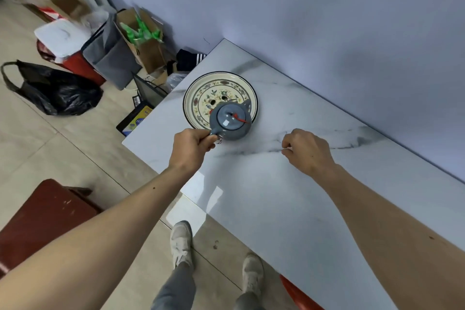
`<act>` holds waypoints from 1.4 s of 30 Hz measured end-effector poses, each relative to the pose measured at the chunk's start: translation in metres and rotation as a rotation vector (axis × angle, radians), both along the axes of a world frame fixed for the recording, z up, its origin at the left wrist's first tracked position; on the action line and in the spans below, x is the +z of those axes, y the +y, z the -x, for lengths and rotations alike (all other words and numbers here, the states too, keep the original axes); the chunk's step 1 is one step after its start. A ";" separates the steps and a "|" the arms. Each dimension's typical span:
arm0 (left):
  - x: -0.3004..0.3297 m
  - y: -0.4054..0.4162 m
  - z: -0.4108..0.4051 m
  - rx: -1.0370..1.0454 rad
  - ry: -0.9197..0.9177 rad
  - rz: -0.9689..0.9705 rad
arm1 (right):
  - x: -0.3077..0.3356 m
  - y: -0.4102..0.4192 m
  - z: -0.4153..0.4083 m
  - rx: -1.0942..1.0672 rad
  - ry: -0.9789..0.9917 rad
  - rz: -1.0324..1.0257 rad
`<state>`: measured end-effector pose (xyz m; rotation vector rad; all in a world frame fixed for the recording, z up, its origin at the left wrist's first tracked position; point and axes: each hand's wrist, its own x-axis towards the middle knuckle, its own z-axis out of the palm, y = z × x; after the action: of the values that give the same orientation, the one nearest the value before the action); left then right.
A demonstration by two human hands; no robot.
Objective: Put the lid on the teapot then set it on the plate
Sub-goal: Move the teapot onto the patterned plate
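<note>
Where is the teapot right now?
The teapot, lid on, is left of centre in the head view, overlapping the plate's near rim, its handle in the left hand.

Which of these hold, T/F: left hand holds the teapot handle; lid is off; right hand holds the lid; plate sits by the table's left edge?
1. The left hand has a grip on the grey-blue ceramic teapot by its handle. True.
2. The lid is off. False: the round grey lid sits on the teapot.
3. The right hand holds the lid. False: it is loosely curled and empty.
4. The patterned round plate sits near the white marble table's left edge. True.
</note>
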<state>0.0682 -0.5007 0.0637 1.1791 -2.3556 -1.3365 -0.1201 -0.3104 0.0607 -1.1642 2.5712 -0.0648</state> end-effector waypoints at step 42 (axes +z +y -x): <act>-0.145 -0.165 0.088 -0.196 -0.042 -0.145 | -0.106 -0.139 0.013 -0.326 -0.053 0.060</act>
<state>-0.0195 -0.6654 -0.0817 1.0438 -2.4951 -1.5832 -0.1333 -0.4490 -0.0455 -0.7401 2.7011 -0.2441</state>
